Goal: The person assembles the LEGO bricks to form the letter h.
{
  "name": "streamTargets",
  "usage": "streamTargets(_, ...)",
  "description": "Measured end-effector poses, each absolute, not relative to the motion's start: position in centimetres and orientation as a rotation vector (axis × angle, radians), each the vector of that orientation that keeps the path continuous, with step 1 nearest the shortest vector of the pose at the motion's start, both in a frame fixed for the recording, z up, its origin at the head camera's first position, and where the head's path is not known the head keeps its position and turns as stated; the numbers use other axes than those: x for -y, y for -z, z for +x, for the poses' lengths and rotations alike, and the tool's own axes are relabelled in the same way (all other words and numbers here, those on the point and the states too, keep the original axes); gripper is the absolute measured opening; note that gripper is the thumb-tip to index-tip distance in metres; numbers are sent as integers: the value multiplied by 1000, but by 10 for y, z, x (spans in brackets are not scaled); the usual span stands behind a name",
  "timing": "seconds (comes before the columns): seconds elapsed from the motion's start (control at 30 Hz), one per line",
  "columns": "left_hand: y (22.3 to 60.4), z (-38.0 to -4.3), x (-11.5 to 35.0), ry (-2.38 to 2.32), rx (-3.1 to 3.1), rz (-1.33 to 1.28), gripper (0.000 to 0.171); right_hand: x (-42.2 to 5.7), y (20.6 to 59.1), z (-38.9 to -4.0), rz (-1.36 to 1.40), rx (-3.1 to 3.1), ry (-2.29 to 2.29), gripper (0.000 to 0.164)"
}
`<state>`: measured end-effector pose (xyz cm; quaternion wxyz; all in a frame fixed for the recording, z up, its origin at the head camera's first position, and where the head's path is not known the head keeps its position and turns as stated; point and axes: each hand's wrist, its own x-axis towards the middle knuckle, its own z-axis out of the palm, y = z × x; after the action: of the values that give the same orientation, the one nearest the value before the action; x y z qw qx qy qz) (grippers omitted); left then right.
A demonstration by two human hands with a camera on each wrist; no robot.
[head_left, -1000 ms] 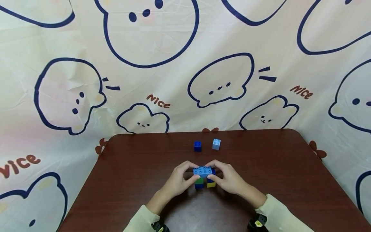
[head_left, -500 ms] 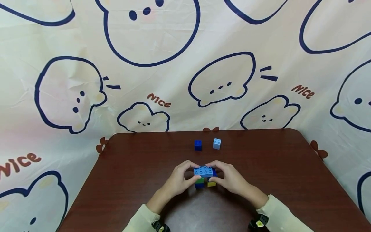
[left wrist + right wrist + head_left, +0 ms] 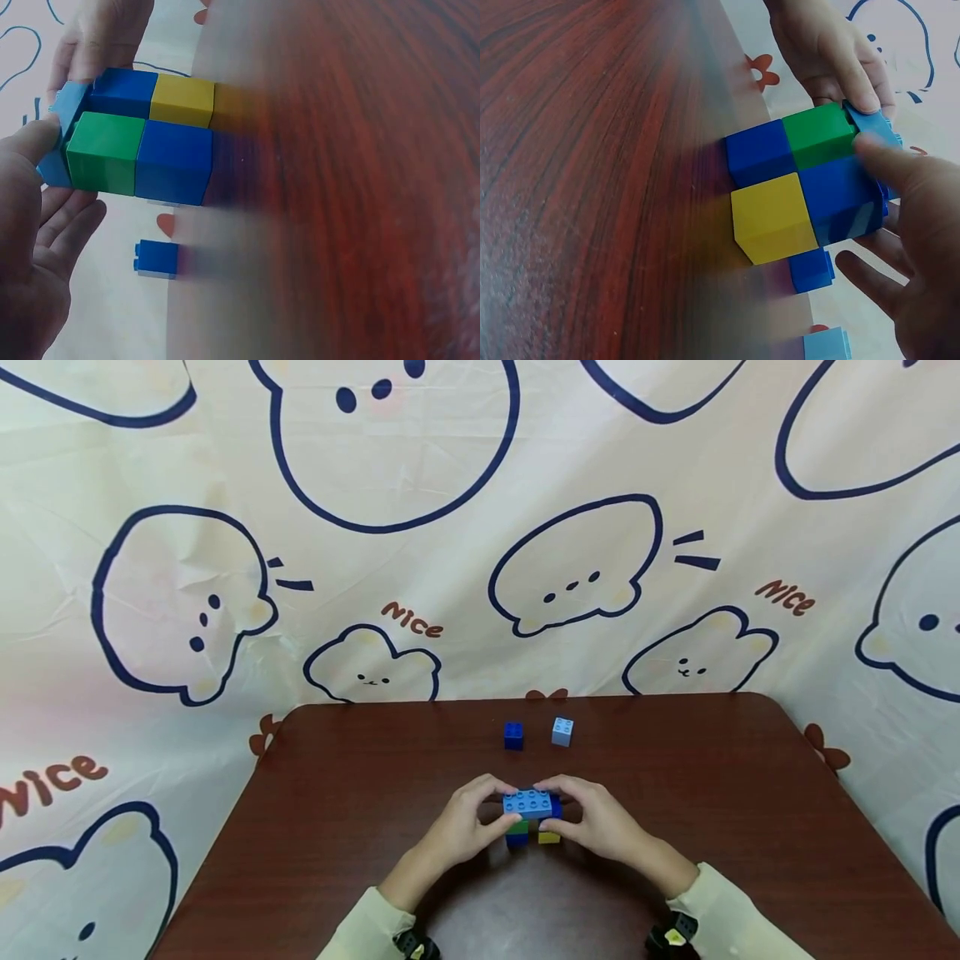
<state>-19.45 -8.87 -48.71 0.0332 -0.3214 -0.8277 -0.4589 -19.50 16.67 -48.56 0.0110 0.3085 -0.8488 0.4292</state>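
A light blue eight-stud toy building brick lies across the top of two short stacks. The left stack is a green brick over a dark blue brick. On the right, another dark blue brick tops a yellow brick. My left hand pinches the light blue brick's left end, thumb in front and index finger behind. My right hand holds its right end, index finger behind and thumb low at the front, by the seam with the dark blue brick. Green studs show at the seam.
Farther back on the brown table stand a small dark blue brick and a small light blue brick. A cartoon-printed cloth hangs behind the table's far edge.
My right thumb has slid slightly down from the light blue brick's front. Both hands and the stacks otherwise stay almost still; the head view shifts a little.
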Motion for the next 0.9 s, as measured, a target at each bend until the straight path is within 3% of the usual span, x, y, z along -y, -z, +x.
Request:
streamTargets(0.23, 485, -195, 89, 1424, 2561, -988, 27, -164, 493, -195, 947, 2567, -1403, 33)
streamTargets(0.9, 492, -191, 87, 1474, 2512, -947, 27, -158, 490, -188, 919, 2597, -1243, 33)
